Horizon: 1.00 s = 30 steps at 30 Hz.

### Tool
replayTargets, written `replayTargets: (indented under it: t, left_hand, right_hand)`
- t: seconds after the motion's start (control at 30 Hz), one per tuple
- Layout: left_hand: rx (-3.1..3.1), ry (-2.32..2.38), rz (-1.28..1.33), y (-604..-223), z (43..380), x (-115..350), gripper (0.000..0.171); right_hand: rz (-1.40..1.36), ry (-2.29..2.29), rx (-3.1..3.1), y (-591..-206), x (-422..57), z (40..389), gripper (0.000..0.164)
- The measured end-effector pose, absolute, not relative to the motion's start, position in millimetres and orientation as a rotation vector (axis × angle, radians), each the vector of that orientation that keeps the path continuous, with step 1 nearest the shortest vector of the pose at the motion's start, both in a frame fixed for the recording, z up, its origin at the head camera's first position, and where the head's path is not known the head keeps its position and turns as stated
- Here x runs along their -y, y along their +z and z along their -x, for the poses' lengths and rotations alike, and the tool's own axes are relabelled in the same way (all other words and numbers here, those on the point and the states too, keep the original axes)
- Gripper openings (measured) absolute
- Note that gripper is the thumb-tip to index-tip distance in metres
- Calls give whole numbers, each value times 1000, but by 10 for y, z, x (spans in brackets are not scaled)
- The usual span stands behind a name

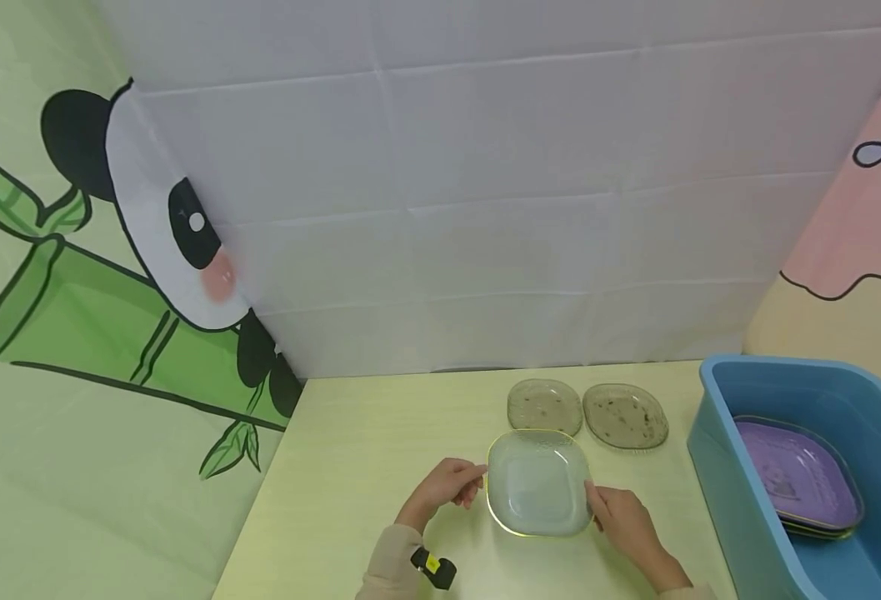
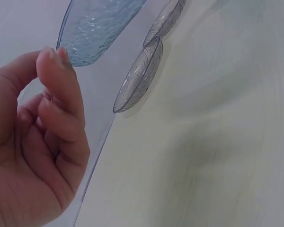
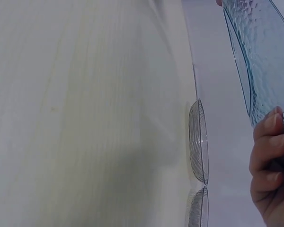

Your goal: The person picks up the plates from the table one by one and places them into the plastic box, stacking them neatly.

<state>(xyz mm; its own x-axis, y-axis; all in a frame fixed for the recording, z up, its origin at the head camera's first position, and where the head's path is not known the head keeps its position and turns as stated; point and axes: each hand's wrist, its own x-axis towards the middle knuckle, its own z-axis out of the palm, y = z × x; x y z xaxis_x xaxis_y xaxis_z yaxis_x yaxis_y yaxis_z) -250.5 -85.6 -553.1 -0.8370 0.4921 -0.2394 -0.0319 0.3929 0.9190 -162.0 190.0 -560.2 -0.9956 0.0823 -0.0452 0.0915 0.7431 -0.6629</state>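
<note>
A clear, bluish glass plate [image 1: 539, 483] with a yellow-gold rim is held up above the table between both hands. My left hand [image 1: 449, 483] pinches its left edge between thumb and forefinger, the other fingers curled in. On the opposite edge, my right hand [image 1: 623, 518] grips the rim, with fingers under the textured underside in the right wrist view. Two greyish patterned glass plates, a left one [image 1: 544, 405] and a right one [image 1: 626, 416], lie side by side on the table just beyond the held plate.
A blue plastic bin [image 1: 733, 467] stands at the right, holding a stack of plates topped by a purple plate [image 1: 800, 475]. The pale wooden table [image 1: 350, 450] meets a white cloth backdrop [image 1: 440, 250] at its far edge. A black device [image 1: 434, 568] is strapped at the left wrist.
</note>
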Motion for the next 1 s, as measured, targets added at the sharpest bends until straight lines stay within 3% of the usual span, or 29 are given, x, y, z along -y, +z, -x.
replayTargets:
  t: [0.47,1.0]
  left_hand:
    - [-2273,1471,-196,-5678,2364,1071,49]
    - [-2232,1512,-173,-5734,2351,1075,48]
  right_hand:
    - [-216,-1109,-2997,-5223,-2090,1716,50]
    - [-225,-1259,-3214,-4084,-2172,1877,56]
